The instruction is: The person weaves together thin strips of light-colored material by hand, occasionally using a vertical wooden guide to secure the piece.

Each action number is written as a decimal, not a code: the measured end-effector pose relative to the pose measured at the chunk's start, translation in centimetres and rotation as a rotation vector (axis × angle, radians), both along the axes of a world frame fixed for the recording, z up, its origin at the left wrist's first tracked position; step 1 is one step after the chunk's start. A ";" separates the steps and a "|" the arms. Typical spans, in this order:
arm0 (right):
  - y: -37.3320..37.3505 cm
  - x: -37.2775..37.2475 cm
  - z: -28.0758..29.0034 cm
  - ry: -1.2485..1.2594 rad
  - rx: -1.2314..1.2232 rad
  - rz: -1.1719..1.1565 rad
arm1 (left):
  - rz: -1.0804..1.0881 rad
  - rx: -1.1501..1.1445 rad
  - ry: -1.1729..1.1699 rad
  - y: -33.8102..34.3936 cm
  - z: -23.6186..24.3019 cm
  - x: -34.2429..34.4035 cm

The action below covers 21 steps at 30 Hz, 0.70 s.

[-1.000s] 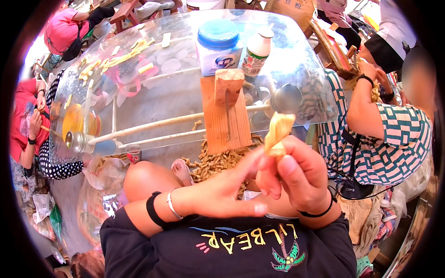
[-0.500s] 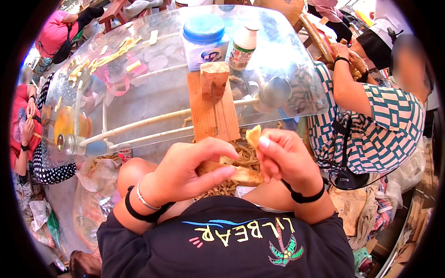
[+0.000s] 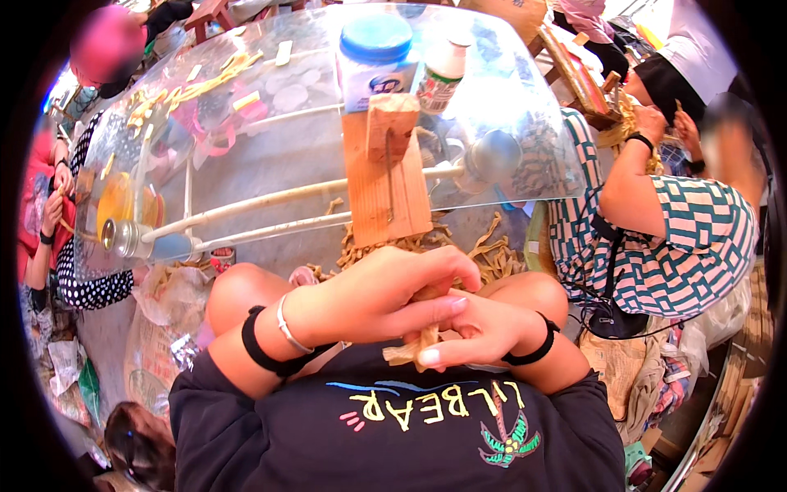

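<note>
A tan, folded strip [image 3: 403,353] is held between my two hands, low in front of my shirt. I cannot make out what it is made of. My left hand [image 3: 369,295] reaches across from the left, its fingers bent round the strip's upper part. Beneath it, my right hand [image 3: 484,330] grips the same strip, with the thumb pressed near its lower end. The fingers partly hide the piece. Just beyond my hands, a wooden block stand [image 3: 385,201] with an upright metal rod juts over the glass table's near edge. Similar tan strips [image 3: 496,250] lie in a heap below it.
On the glass table [image 3: 279,168] stand a blue-lidded tub [image 3: 375,61] and a white bottle [image 3: 443,78]; yellowish strips [image 3: 205,82] lie at its far left. A person in a patterned shirt [image 3: 705,238] sits at right, handling tan strips. Another person's hands [image 3: 56,197] work at left.
My right hand has come down and left, under my left hand. Both hands now meet on the strip, which has moved closer to my body and points downward.
</note>
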State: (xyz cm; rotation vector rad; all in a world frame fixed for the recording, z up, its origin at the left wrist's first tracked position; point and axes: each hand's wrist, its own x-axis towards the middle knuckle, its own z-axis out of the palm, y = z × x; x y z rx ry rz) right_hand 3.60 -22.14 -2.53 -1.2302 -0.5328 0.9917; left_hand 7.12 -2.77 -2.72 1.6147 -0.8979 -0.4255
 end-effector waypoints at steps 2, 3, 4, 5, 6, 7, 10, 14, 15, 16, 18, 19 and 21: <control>-0.2 0.1 -0.8 0.133 -0.107 -0.025 | 0.035 0.014 -0.089 0.1 -0.5 0.5; -0.1 0.1 -1.5 0.108 -0.099 -0.094 | 0.153 -0.030 -0.091 0.5 -0.3 0.4; -0.1 0.4 -1.9 0.076 -0.096 -0.165 | 0.206 -0.132 -0.183 1.1 -0.6 0.9; 0.2 1.0 -0.7 0.066 -0.153 -0.255 | 0.220 -0.061 -0.229 1.9 0.2 1.1; 0.0 1.2 -0.9 0.020 -0.143 -0.270 | 0.233 0.010 -0.274 2.4 1.0 1.0; 0.0 1.3 -1.0 -0.026 -0.130 -0.279 | 0.334 0.051 -0.415 2.1 0.9 0.7; -0.3 1.3 -1.0 -0.101 -0.131 -0.324 | 0.484 0.194 -0.683 1.4 0.9 -0.1; -0.7 1.1 -0.3 0.167 -0.006 -0.328 | 0.245 0.356 -0.368 1.6 1.8 -0.2; -0.8 1.2 0.4 0.213 -0.020 -0.328 | 0.219 0.354 -0.173 1.4 2.1 -0.4; -1.0 1.2 0.7 0.262 -0.034 -0.329 | 0.191 0.350 0.024 1.2 2.3 -0.6; -1.3 0.8 1.1 0.043 -0.079 -0.395 | 0.149 0.250 0.008 1.1 2.3 0.3; -1.3 0.7 2.3 -0.109 -0.136 -0.440 | 0.145 0.199 -0.042 0.8 2.0 0.5; -2.2 0.3 3.4 -0.663 -0.280 -0.450 | 0.113 0.161 -0.085 -0.2 2.2 0.9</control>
